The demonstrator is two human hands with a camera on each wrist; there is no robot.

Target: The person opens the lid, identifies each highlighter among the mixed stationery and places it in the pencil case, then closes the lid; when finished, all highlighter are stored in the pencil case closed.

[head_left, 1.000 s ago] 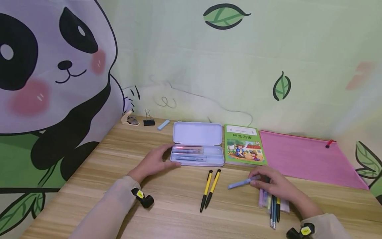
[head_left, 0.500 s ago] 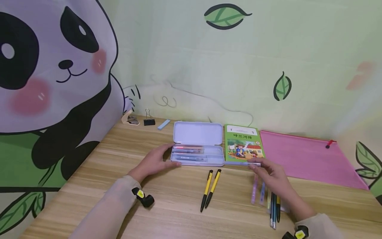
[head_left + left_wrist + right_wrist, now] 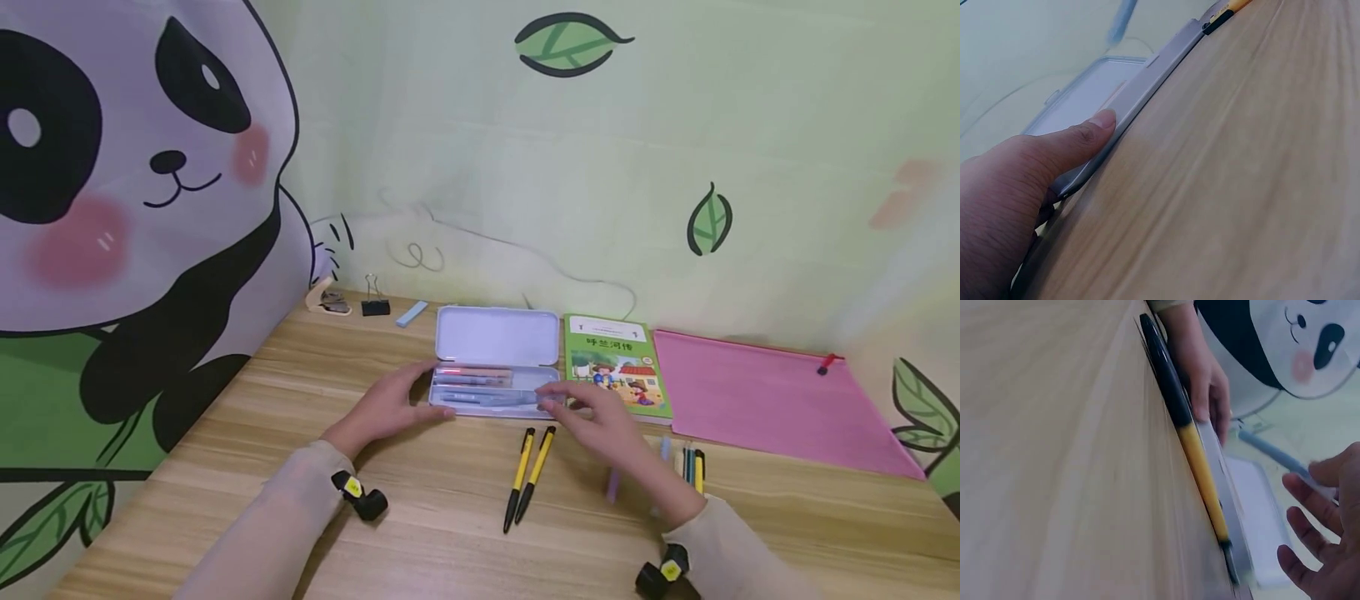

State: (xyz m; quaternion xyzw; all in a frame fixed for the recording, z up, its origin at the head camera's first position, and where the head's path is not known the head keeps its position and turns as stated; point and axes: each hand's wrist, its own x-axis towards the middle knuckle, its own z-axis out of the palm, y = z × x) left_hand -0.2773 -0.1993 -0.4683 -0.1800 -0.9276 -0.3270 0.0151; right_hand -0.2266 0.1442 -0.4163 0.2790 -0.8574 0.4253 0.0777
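in the right hand (image 3: 597,422) the grip is a narrow pinch near one end of a blue pen (image 3: 1272,452), over the open pencil case (image 3: 497,336), whose left end the left hand (image 3: 388,408) holds. pinched so far back, the pen might swivel and snag the pen lying inside (image 3: 454,397); from here i can't quite judge how high it hangs.

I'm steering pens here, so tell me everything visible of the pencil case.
The pencil case is a shallow, pale lilac box with rounded corners; metal or plastic, I can't tell. It lies flat on the table, its lid open along the far side. The tray is split lengthwise, and slim pens lie inside, mostly toward the left. The left hand grips the left end, thumb on the near edge. The right hand holds a blue pen over the tray.
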